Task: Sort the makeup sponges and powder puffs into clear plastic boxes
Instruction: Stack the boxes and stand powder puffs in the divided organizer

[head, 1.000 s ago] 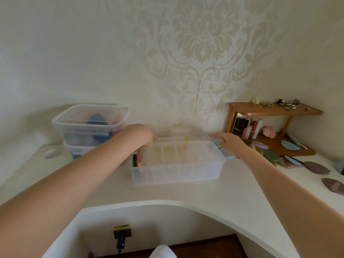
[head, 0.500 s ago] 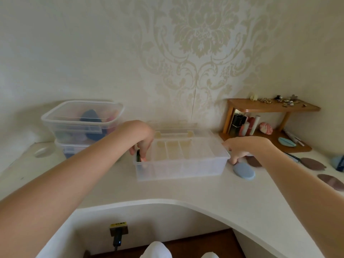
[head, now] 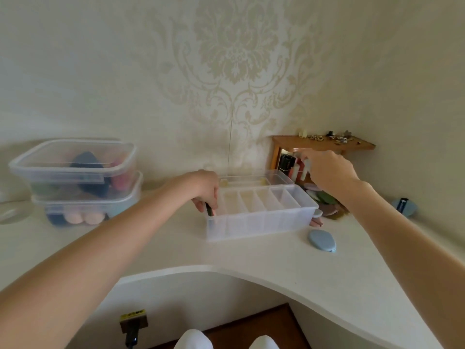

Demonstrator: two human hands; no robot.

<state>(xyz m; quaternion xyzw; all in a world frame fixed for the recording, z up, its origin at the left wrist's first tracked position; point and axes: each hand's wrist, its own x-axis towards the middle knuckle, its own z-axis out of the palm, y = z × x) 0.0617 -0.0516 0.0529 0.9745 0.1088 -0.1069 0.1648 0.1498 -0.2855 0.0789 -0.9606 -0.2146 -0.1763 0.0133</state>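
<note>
Stacked tubs [head: 75, 170]: two clear lidded boxes, one on the other, well to the left of the divided box; dark blue, pink and peach sponges show through their walls.
Left hand [head: 205, 190]: at the left end of the divided box, fingers curled downward over the rim and pinching a thin dark item, seemingly a puff on edge, into the leftmost slot.
Divided box [head: 261, 222]: a clear plastic tray with a row of narrow compartments, its lid standing open behind it; apart from the leftmost one, the slots look empty.
Blue puff [head: 322, 240]: a flat oval pad lying on the counter [head: 251, 255] just beside the divided box's front right corner, untouched.
Loose puffs [head: 324, 201]: a heap of green, brown and pale pads behind the divided box's right end, partly hidden by the right forearm.
Right hand [head: 329, 170]: raised above and behind the divided box's right end, in front of the wooden shelf [head: 324, 143]; fingers bunched, though whether they pinch anything I cannot tell.
Far puff [head: 403, 206]: a blue pad with a dark strap, well to the right of the divided box.
Step in hand: probably seating one puff in the first slot while the other hand fetches more.
Next move: likely calls for releasing the seated puff upright, then collecting a flat pad and sliding it edgewise into the neighbouring compartment.
</note>
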